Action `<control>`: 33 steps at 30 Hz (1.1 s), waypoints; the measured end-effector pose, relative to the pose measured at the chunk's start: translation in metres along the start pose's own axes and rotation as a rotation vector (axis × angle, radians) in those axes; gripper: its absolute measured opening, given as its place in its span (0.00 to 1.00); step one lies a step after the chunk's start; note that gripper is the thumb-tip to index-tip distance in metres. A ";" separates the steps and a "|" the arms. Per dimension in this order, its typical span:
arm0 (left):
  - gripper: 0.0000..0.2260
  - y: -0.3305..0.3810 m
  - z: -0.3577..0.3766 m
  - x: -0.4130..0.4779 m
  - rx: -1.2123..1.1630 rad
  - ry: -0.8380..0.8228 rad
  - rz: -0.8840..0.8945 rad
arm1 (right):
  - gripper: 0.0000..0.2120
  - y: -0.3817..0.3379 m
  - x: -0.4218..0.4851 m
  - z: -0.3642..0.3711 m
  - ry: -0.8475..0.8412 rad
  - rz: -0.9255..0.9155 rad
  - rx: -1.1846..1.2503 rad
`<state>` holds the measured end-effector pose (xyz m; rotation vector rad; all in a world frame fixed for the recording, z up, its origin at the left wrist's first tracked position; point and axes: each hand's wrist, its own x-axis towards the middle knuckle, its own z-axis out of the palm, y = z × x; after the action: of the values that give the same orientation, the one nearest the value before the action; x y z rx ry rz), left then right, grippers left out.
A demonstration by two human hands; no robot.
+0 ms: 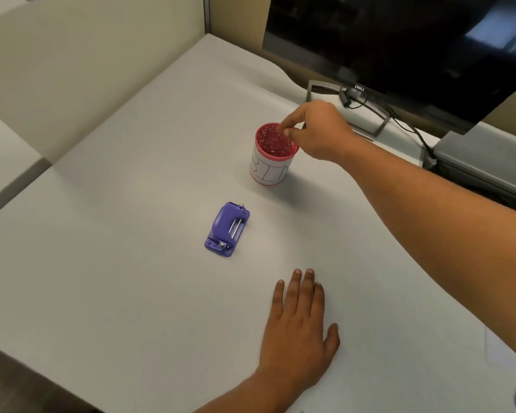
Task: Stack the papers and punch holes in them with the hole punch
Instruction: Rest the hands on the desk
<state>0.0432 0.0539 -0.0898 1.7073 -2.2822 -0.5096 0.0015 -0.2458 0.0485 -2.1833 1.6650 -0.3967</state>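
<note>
Reaching out over a round pink mesh cup [273, 155] wrapped in a white paper label with hand-drawn letters: the right hand [316, 131], arm stretched forward from the right edge of the view. Fingertips [286, 132] pinching together just above the cup's pink rim, thumb against forefinger; too small and blurred to tell whether anything is caught between them. Small pale flecks lying scattered inside the cup.

Resting flat, palm down, on the white table surface [116, 278] near the lower middle: the left hand [300, 329], fingers spread slightly and pointing away, closing on nothing.

Sitting on the table, between the cup and the left hand and apart from both: a small purple plastic hole punch [227, 229] with silver metal rods and rivets, lying at a slant, untouched by either hand. No loose sheets of paper showing beside it.

Standing at the far right behind the cup: a black monitor [399, 49] on a grey metal stand [379, 123], dark cables [411, 129] trailing down beside it.
</note>
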 end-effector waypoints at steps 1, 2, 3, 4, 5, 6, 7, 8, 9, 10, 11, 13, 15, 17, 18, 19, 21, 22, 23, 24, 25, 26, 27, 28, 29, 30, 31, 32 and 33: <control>0.29 0.000 0.000 0.000 0.001 -0.002 -0.001 | 0.12 0.000 -0.002 -0.001 -0.027 -0.005 0.014; 0.29 0.001 0.000 0.000 0.000 -0.006 -0.002 | 0.14 0.000 -0.004 -0.002 -0.060 -0.012 0.027; 0.29 0.001 -0.001 -0.001 -0.002 -0.012 -0.001 | 0.16 0.000 -0.007 -0.003 -0.093 -0.018 0.029; 0.29 0.001 -0.001 -0.001 -0.004 -0.016 -0.001 | 0.18 0.001 -0.011 -0.004 -0.116 -0.020 0.024; 0.29 0.001 0.000 -0.001 -0.005 -0.017 0.000 | 0.19 0.001 -0.016 -0.006 -0.121 -0.016 0.025; 0.29 0.001 0.000 -0.001 -0.004 -0.015 0.002 | 0.20 0.001 -0.022 -0.009 -0.107 -0.008 0.042; 0.29 0.001 -0.001 -0.001 0.000 -0.014 0.003 | 0.20 0.002 -0.029 -0.013 -0.077 0.003 0.073; 0.29 0.001 -0.002 -0.002 0.004 -0.014 0.005 | 0.18 0.003 -0.038 -0.018 -0.041 0.013 0.105; 0.29 0.002 -0.002 -0.002 0.009 -0.014 0.007 | 0.15 0.005 -0.048 -0.024 -0.008 0.020 0.127; 0.29 0.002 -0.002 -0.002 0.016 -0.012 0.009 | 0.12 0.008 -0.059 -0.029 0.013 0.029 0.139; 0.30 0.002 -0.003 -0.003 0.024 -0.012 0.009 | 0.10 0.014 -0.073 -0.034 0.022 0.042 0.144; 0.30 0.002 -0.003 -0.003 0.036 -0.006 0.008 | 0.05 0.028 -0.105 -0.040 0.007 0.091 0.142; 0.31 0.002 -0.003 -0.003 0.040 0.002 0.006 | 0.04 0.046 -0.142 -0.040 -0.029 0.159 0.128; 0.31 0.002 -0.004 -0.003 0.044 0.009 0.005 | 0.05 0.065 -0.181 -0.036 -0.058 0.250 0.106; 0.31 0.002 -0.003 -0.003 0.045 0.012 0.005 | 0.06 0.074 -0.200 -0.032 -0.070 0.294 0.094; 0.31 0.001 -0.003 -0.003 0.046 0.016 0.005 | 0.06 0.083 -0.218 -0.028 -0.081 0.335 0.083; 0.31 0.001 -0.002 -0.003 0.048 0.018 0.008 | 0.04 0.097 -0.250 -0.019 -0.092 0.414 0.052; 0.31 0.001 -0.002 -0.003 0.050 0.020 0.010 | 0.04 0.103 -0.264 -0.014 -0.085 0.452 0.032; 0.31 0.000 -0.002 -0.002 0.052 0.023 0.012 | 0.04 0.107 -0.275 -0.009 -0.074 0.492 0.009; 0.31 0.000 -0.001 -0.003 0.054 0.028 0.015 | 0.05 0.111 -0.285 -0.005 -0.064 0.532 -0.015; 0.31 0.000 -0.001 -0.003 0.058 0.036 0.019 | 0.06 0.114 -0.293 -0.001 -0.060 0.566 -0.043; 0.31 0.000 0.000 -0.003 0.060 0.046 0.022 | 0.06 0.117 -0.299 0.002 -0.064 0.591 -0.070; 0.31 -0.001 0.000 -0.003 0.062 0.054 0.022 | 0.07 0.118 -0.303 0.006 -0.071 0.607 -0.089; 0.32 -0.001 0.001 -0.003 0.061 0.057 0.021 | 0.07 0.119 -0.307 0.008 -0.078 0.614 -0.097; 0.32 -0.001 0.001 -0.003 0.061 0.056 0.020 | 0.07 0.119 -0.309 0.010 -0.081 0.615 -0.095; 0.32 -0.001 0.001 -0.003 0.062 0.055 0.019 | 0.07 0.119 -0.310 0.013 -0.081 0.613 -0.094; 0.32 -0.001 0.001 -0.003 0.062 0.053 0.019 | 0.07 0.118 -0.310 0.015 -0.080 0.610 -0.101; 0.32 -0.001 0.001 -0.003 0.061 0.052 0.017 | 0.07 0.116 -0.310 0.016 -0.076 0.607 -0.116; 0.32 -0.001 0.001 -0.003 0.060 0.053 0.014 | 0.07 0.115 -0.308 0.018 -0.069 0.602 -0.133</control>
<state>0.0444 0.0572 -0.0908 1.7096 -2.2925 -0.3918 -0.1709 0.0265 -0.0195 -1.6311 2.2380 -0.0425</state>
